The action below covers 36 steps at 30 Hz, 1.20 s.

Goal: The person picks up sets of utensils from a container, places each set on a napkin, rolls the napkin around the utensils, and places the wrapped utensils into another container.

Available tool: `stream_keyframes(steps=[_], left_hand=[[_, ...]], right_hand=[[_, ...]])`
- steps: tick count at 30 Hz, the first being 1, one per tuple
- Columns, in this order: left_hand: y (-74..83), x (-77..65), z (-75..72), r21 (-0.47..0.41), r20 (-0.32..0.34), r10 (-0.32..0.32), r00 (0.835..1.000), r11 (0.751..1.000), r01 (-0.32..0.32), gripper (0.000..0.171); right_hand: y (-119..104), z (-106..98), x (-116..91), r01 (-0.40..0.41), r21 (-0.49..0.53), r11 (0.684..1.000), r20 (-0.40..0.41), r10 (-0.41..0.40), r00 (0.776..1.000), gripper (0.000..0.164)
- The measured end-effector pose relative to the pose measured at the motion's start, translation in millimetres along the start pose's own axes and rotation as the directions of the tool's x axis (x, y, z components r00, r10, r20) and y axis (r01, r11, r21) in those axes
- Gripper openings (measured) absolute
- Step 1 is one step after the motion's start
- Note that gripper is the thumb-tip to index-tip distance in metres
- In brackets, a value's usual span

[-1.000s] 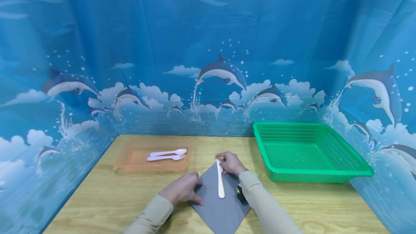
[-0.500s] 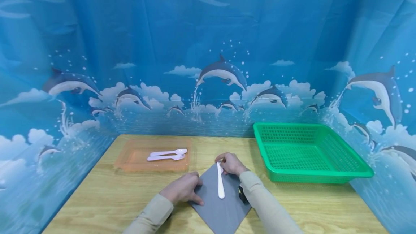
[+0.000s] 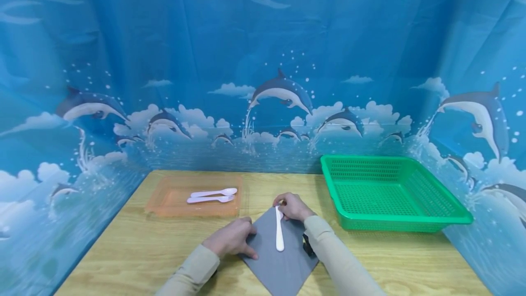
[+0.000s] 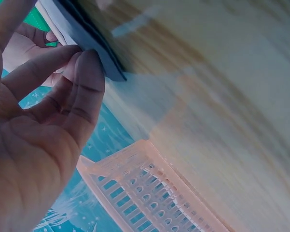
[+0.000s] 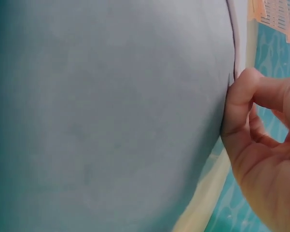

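A grey folded napkin lies on the table with one corner toward the far side. On it is a white plastic knife, its blade end at the far corner. My right hand pinches the napkin's far corner between thumb and index finger, right beside the knife's tip. My left hand rests at the napkin's left corner, thumb spread on top. In the left wrist view, the fingertips of that hand touch the napkin's layered edge. The right wrist view shows the pinching fingers at the grey cloth's edge.
An orange basket stands at the back left, holding a white spoon and a white fork. A green perforated basket stands at the right. A blue dolphin-print curtain encloses the wooden table.
The right index finger, earlier stretched out past the napkin's far corner, has curled in toward the thumb there. The left hand, the knife and both baskets stay where they were.
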<state>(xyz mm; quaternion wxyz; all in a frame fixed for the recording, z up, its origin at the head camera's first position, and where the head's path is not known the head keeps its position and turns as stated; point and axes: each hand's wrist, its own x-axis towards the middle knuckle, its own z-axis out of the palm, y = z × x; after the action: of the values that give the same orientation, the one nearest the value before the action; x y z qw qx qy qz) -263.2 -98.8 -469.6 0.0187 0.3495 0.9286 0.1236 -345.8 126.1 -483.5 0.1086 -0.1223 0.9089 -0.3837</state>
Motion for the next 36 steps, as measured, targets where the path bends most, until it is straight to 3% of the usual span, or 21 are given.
stream_keyframes(steps=[6,12,17,24,29,36], left_hand=[[-0.6,0.2,1.5,-0.010,0.011,-0.002,1.000,1.000,0.002,0.040],[-2.5,-2.5,0.9,-0.056,0.005,0.003,1.000,0.998,-0.002,0.046],[-7.2,-6.6,-2.1,-0.107,-0.020,0.005,1.000,0.994,-0.007,0.039],[-13.0,-6.9,-8.3,-0.159,-0.142,0.010,0.990,0.987,-0.033,0.025],[-14.6,-7.5,-12.1,-0.111,-0.283,-0.002,0.959,0.993,-0.031,0.015],[-22.3,-13.7,-18.0,-0.055,-0.466,-0.040,0.884,0.998,0.016,0.007]], right_hand=[[5.1,-0.5,0.5,-0.011,0.031,0.999,0.005,0.011,1.000,0.030],[-0.5,-0.8,-1.3,-0.029,0.040,0.999,-0.004,0.030,1.000,0.024],[-6.4,-0.7,-0.1,0.050,-0.032,0.998,-0.041,-0.051,0.998,0.022],[-13.8,-0.2,5.4,0.144,-0.172,0.974,-0.169,-0.173,0.970,0.016],[-21.3,3.9,5.6,0.174,-0.236,0.956,-0.208,-0.225,0.952,0.015],[-35.9,13.6,9.3,0.241,-0.271,0.932,-0.210,-0.302,0.930,0.016]])
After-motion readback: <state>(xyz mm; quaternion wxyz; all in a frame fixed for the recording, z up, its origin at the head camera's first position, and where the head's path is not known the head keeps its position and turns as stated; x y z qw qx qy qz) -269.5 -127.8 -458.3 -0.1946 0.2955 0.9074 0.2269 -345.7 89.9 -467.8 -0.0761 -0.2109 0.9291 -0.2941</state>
